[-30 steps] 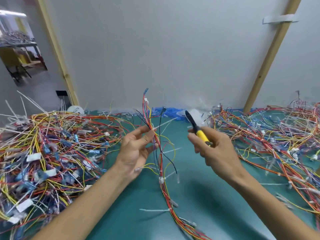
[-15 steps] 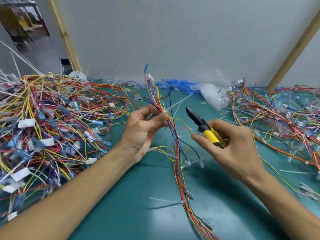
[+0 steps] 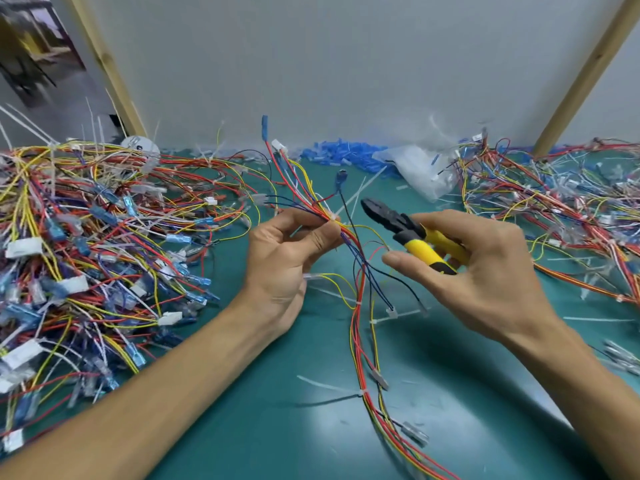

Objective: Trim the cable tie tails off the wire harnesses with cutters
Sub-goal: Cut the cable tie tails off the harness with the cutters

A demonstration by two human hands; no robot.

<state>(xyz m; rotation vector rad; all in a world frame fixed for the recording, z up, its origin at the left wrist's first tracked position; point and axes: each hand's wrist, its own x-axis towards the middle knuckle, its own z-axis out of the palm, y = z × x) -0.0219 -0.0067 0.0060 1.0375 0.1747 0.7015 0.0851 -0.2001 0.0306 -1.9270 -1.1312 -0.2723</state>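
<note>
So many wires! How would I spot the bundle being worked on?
On the teal table, look in the gap between the left pile and the right pile. One harness runs there toward the camera, pinched near its top by the left hand. Unlike the tangled piles, it is a single, mostly red strand.

Teal counter, glossy, w/ glare patches toward the near edge. Behind it a plain grey wall. Two bare wood posts lean vs. the wall: left post tilts in from top left, right post from top right. At the back edge, center: heap of small blue sleeves, w/ a crumpled clear plastic bag touching its right side. Back left, near the left post's foot: white round item, partly hidden. Top left corner: blurred dark area, can't tell what.
</note>
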